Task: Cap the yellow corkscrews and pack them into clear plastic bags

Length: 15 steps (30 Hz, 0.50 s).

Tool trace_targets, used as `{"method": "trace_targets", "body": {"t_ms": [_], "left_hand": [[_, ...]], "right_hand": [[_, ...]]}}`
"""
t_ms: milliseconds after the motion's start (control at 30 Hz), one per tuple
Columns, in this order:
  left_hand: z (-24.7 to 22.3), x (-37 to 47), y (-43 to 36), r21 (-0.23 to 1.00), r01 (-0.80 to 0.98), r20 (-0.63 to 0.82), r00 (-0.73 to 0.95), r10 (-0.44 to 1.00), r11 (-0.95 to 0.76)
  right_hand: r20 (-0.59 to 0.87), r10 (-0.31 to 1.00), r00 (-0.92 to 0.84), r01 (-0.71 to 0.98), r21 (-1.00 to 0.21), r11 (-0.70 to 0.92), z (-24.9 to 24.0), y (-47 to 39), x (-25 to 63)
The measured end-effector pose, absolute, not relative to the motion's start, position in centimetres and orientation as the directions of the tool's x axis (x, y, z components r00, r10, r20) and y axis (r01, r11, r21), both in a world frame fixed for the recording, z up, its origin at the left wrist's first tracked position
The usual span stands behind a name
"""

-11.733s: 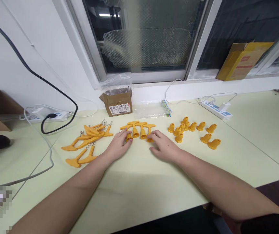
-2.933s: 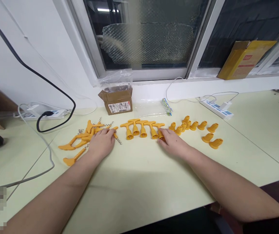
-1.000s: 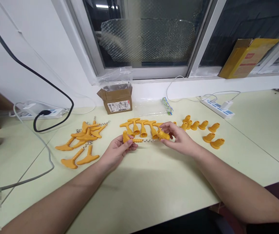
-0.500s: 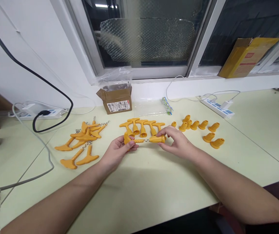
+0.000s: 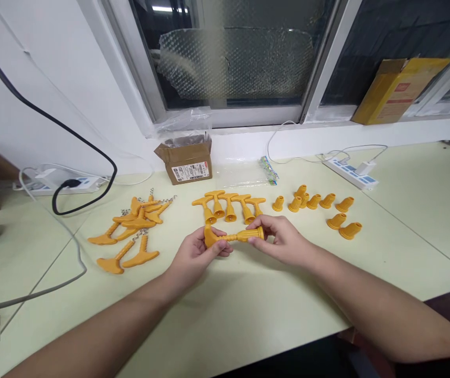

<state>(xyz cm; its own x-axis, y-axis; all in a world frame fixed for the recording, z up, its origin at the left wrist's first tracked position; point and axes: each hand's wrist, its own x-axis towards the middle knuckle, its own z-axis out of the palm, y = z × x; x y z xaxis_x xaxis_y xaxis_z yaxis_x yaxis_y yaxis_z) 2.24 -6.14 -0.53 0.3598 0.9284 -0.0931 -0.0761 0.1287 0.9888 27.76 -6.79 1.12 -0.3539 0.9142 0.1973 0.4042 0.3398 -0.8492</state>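
Note:
My left hand [image 5: 199,249] is closed around the T-shaped handle of a yellow corkscrew [image 5: 210,237]. In my right hand [image 5: 282,239] is a yellow sleeve [image 5: 250,234], gripped by its flanged end. The corkscrew's metal spiral is hidden inside the sleeve, and the ribbed shaft meets the sleeve's narrow end. Just beyond my hands, several corkscrews with sleeves fitted [image 5: 230,207] lie in a row. A pile of bare corkscrews [image 5: 140,218], spirals showing, lies to the left. Loose yellow sleeves [image 5: 327,200] stand to the right.
An opened cardboard box [image 5: 191,163] and a clear plastic bag [image 5: 240,173] sit by the wall. Power strips lie at the right [image 5: 351,173] and left [image 5: 63,182], with cables trailing over the table [image 5: 225,315]. A yellow carton [image 5: 402,92] leans on the window.
The corkscrew and sleeve have come together, and the spiral that showed between them is now inside the sleeve. Both hands moved slightly nearer each other and toward me.

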Motion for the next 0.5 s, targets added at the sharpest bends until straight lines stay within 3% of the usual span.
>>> {"method": "trace_targets", "body": {"t_ms": [133,233,333,433,500], "left_hand": [[-0.3,1.7,-6.4,0.989,0.078,0.09,0.342,0.935,-0.123],[-0.1,0.9,-6.2,0.888,0.205,0.312,0.391,0.866,-0.412],[0.0,0.4,-5.9,0.8,0.211,0.403,0.506,0.762,-0.562],[-0.1,0.5,-5.8,0.805,0.218,0.403,0.483,0.777,-0.552],[-0.3,0.8,-5.8,0.873,0.208,0.338,0.393,0.855,-0.44]], "right_hand": [[-0.087,0.892,-0.443,0.107,-0.993,-0.043,1.4,-7.1,26.9],[-0.245,0.823,-0.513,-0.048,-0.949,-0.312,1.7,-7.1,26.5],[-0.376,0.753,-0.54,-0.029,-0.886,-0.463,1.8,-7.0,26.4],[-0.312,0.765,-0.563,0.034,-0.934,-0.356,1.5,-7.1,26.4],[-0.086,0.868,-0.489,0.072,-0.996,-0.058,1.4,-7.2,26.5]]}}
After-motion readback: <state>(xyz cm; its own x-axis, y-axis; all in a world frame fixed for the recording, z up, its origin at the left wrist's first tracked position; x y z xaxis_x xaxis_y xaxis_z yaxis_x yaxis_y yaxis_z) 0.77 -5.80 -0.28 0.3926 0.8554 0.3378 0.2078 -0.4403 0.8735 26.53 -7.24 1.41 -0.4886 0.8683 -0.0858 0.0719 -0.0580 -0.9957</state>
